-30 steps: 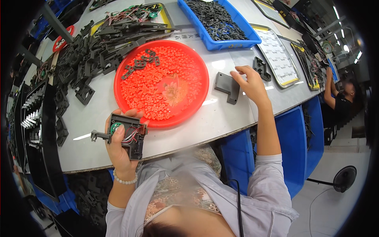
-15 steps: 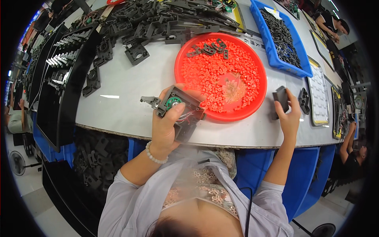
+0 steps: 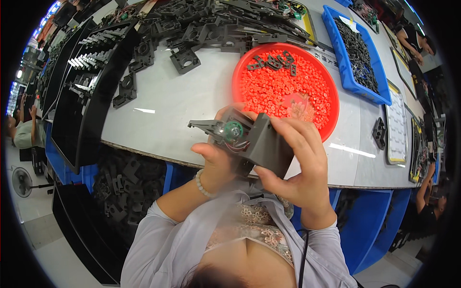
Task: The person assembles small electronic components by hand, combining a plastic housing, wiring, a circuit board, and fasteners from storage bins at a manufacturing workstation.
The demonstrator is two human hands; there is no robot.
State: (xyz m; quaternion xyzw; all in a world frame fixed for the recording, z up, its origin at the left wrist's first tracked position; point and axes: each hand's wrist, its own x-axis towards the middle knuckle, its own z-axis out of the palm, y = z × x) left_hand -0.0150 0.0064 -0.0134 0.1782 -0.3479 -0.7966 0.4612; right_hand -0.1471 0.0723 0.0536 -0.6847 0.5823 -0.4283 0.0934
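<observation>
Head view, centre of the frame: left hand (image 3: 218, 165) wrapped around a dark grey housing (image 3: 240, 118) from beneath, thumb spread clear toward the left, most fingers hidden behind the part. Directly to the right, right hand (image 3: 306, 168) pinching a grey cover (image 3: 269, 146), thumb at the lower edge, fingers along the upper right side. Cover tilted, overlapping the right part of the housing; touching or slightly apart, cannot tell. Inside the housing, a green round part (image 3: 234, 129) and thin wires (image 3: 238, 148); toward the left, a slim lever arm (image 3: 204, 126) sticking out.

Both pieces probably light and stiff, judging by the look of moulded plastic; smooth cover faces perhaps a little slippery. Wires and green part likely the fragile spots, easily nipped at an edge. Best held by the outer walls: housing cradled from below, cover gripped by opposite edges, fingertips away from wiring and lever arm.

Just beyond the hands, a round red tray (image 3: 237, 81) of small red pieces (image 3: 269, 96), with several dark clips (image 3: 273, 62) on top near the upper rim. Around it, a white table (image 3: 158, 101). Right of centre, a small black bracket (image 3: 379, 133) beside a yellow-edged tray (image 3: 396, 160). At left, a black rack (image 3: 86, 139). Farther, upper centre, a heap of dark brackets (image 3: 192, 33); upper right, a blue bin (image 3: 367, 95) full of black pieces (image 3: 357, 53). Farthest, upper right, a co-worker (image 3: 412, 38).
</observation>
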